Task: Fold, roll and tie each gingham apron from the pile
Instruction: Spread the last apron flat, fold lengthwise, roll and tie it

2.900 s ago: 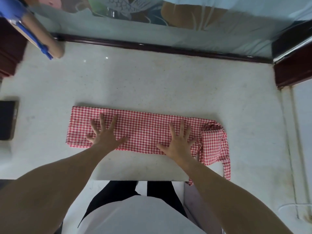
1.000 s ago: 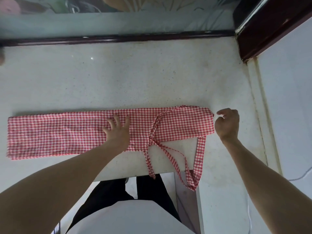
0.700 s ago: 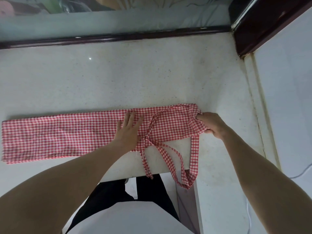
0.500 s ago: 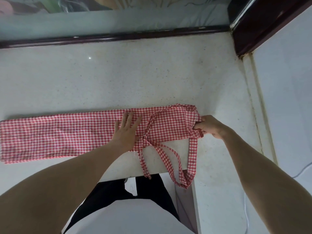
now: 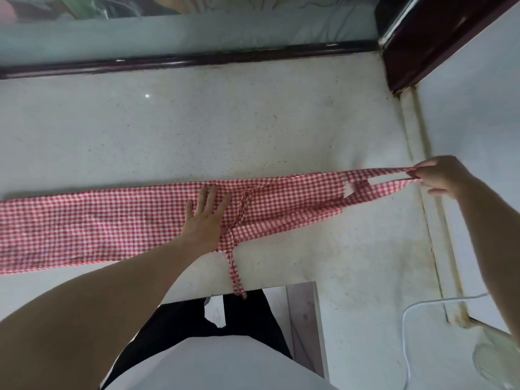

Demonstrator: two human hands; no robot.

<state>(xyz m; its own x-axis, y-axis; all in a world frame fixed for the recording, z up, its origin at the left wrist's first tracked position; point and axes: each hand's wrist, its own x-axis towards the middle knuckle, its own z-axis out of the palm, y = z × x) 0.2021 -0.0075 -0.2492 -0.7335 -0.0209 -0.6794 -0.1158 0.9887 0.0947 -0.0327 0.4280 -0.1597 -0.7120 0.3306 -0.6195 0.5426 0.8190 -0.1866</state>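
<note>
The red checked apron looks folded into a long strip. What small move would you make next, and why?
Probably lay the neck loop back onto the apron. The right hand pinches it stretched past the strip's end, while the left hand presses the middle flat. Tucked in, it could roll cleanly.

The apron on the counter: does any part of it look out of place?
Yes. One tie strap hangs over the front edge of the counter, off the folded apron. The left hand presses the cloth flat; the right hand pulls the neck loop sideways.
</note>
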